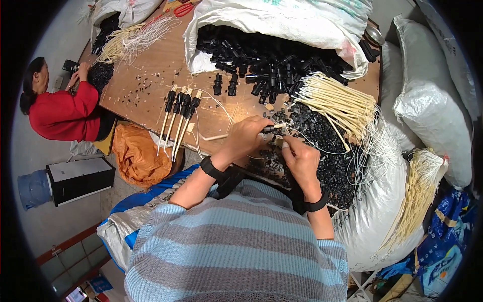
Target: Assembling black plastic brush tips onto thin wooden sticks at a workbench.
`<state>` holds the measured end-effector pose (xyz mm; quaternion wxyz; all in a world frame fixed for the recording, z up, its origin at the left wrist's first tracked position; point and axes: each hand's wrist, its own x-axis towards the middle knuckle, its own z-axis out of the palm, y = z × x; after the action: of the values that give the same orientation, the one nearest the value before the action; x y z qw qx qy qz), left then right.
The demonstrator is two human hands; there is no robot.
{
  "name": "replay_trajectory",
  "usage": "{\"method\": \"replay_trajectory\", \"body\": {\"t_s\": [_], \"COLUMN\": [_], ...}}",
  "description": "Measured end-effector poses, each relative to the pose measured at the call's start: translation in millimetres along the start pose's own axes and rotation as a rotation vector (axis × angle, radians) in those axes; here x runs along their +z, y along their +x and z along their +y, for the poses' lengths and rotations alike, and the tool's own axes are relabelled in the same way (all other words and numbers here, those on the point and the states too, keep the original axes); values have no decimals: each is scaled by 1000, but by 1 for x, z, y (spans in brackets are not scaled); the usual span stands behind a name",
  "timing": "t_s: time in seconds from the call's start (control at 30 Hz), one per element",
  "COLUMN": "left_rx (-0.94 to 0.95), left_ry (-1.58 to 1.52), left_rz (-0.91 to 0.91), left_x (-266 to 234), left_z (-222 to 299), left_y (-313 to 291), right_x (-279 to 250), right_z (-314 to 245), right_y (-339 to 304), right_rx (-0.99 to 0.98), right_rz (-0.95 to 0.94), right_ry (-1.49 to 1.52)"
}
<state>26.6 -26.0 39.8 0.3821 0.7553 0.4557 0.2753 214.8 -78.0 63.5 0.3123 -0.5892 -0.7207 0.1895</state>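
My left hand [244, 137] is closed around a black plastic fitting [270, 130]. A cream-coloured tube [214, 137] sticks out to the left from under that hand, and a thin white cord loops away on the right of the fitting. Close beside the fitting, my right hand [303, 158] is closed in a pinch; whatever its fingertips grip is too small to make out. Beneath both hands spreads a heap of small black plastic pieces [334, 168]. Several black fittings with cream tubes [178, 108] lie side by side at the table's left front edge.
A white woven sack [282, 15] spills black fittings [276, 70] at the back. Cream tubes with white cords [337, 103] lie bundled on the right, near full sacks [427, 95]. A co-worker in red [65, 113] works at the far left. An orange sack [138, 156] stands beside the table.
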Motion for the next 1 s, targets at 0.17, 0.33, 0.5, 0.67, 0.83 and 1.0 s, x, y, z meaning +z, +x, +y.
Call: {"method": "replay_trajectory", "body": {"t_s": [0.17,0.33,0.5,0.67,0.83,1.0], "left_rx": [134,175,189,-15,183,215], "left_ry": [217,193,211,100,-8,-145], "left_rz": [54,-26,-19,-267,-292,-56], "left_x": [0,1,6,-12,-11,-7], "left_z": [-1,4,5,16,4,13], "left_y": [-3,-4,-4,2,4,5], "right_x": [6,6,15,21,9,7], "right_z": [3,-2,6,4,-3,-2], "right_y": [1,3,-2,-10,-2,0], "right_rx": [-51,-65,-33,40,-47,-23], "right_rz": [116,38,-4,9,-109,-81], "right_ry": [-27,-4,70,194,205,130]}}
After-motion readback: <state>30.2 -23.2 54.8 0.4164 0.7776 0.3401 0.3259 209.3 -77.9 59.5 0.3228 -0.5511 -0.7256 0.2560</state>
